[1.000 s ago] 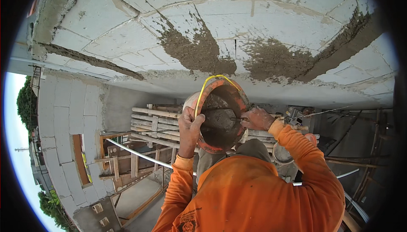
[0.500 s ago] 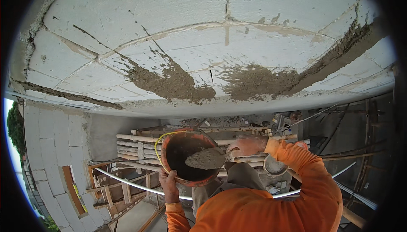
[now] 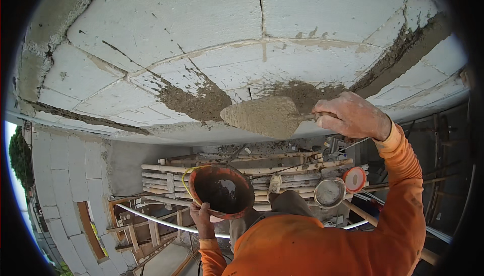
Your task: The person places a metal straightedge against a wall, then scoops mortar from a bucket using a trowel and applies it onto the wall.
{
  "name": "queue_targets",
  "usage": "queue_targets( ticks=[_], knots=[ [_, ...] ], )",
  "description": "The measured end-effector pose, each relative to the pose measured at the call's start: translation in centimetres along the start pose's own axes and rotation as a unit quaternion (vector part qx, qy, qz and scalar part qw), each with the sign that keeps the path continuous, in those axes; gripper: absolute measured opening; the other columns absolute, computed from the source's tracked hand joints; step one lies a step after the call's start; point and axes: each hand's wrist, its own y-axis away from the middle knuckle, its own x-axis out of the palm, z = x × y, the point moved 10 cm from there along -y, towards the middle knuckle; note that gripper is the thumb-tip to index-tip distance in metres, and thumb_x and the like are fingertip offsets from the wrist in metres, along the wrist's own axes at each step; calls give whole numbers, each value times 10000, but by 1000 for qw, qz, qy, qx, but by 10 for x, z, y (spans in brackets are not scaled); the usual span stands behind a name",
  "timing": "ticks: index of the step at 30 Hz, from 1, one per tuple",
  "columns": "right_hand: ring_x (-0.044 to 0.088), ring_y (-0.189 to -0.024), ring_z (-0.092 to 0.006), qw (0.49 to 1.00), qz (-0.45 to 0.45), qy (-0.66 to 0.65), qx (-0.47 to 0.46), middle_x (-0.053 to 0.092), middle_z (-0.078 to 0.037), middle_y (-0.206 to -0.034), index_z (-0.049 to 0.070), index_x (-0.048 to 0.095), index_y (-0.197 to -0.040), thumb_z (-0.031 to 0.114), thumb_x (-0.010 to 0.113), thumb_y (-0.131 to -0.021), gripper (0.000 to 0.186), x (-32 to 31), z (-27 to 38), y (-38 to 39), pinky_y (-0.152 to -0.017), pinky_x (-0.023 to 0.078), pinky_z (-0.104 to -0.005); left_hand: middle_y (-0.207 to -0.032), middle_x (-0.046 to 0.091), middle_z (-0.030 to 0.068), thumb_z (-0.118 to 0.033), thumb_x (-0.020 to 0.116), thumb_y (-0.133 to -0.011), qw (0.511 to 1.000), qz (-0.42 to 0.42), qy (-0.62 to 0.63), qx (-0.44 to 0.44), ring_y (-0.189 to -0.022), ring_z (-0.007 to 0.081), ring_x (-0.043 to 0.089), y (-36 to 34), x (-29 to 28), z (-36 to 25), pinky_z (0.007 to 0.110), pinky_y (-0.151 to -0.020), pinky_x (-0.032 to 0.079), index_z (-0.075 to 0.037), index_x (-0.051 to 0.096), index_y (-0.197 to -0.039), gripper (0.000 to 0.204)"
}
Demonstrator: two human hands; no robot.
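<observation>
My right hand (image 3: 353, 117) is closed round the handle of a trowel (image 3: 264, 117), raised in front of the pale block wall (image 3: 201, 16). Grey mortar covers the trowel's broad blade, whose tip points left. Lower down, my left hand (image 3: 203, 218) grips the rim of an orange-red bucket (image 3: 248, 195) with a yellow handle, tilted so its dark, wet inside shows. Two splashes of wet mortar cling to the wall: a left patch (image 3: 194, 102) beside the blade's tip, and a right patch (image 3: 302, 93) partly hidden behind the trowel.
Under me lies a platform of wooden poles (image 3: 166, 168). A pale bucket (image 3: 329, 194) and a red-rimmed bucket (image 3: 355, 179) stand on it to the right. A white pipe (image 3: 151, 219) curves across at lower left, near wooden framing (image 3: 132, 235). Another block wall (image 3: 70, 175) rises at far left.
My right hand has lifted the mortar-laden trowel up out of the bucket to the wall. The bucket stays in my left hand, at nearly the same place.
</observation>
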Motion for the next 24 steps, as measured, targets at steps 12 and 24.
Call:
queue_targets(
  ticks=[12, 24],
  knots=[
    [744, -911, -329, 963, 21, 268, -25, 741, -166, -963, 10, 715, -1041, 300, 691, -928, 312, 255, 33, -61, -793, 589, -462, -780, 513, 13, -18, 630, -858, 982, 145, 9, 119, -472, 131, 563, 9, 114, -102, 237, -450, 475, -65, 481, -899, 161],
    [683, -1051, -426, 976, 172, -124, 58, 733, -208, -1087, 82, 732, -1172, 381, 596, -960, 392, 295, 7, -27, -961, 517, -532, -763, 484, -33, -27, 627, -865, 975, 143, -22, 167, -584, 24, 399, 44, 122, -166, 186, -489, 364, -107, 481, -847, 167]
  ],
)
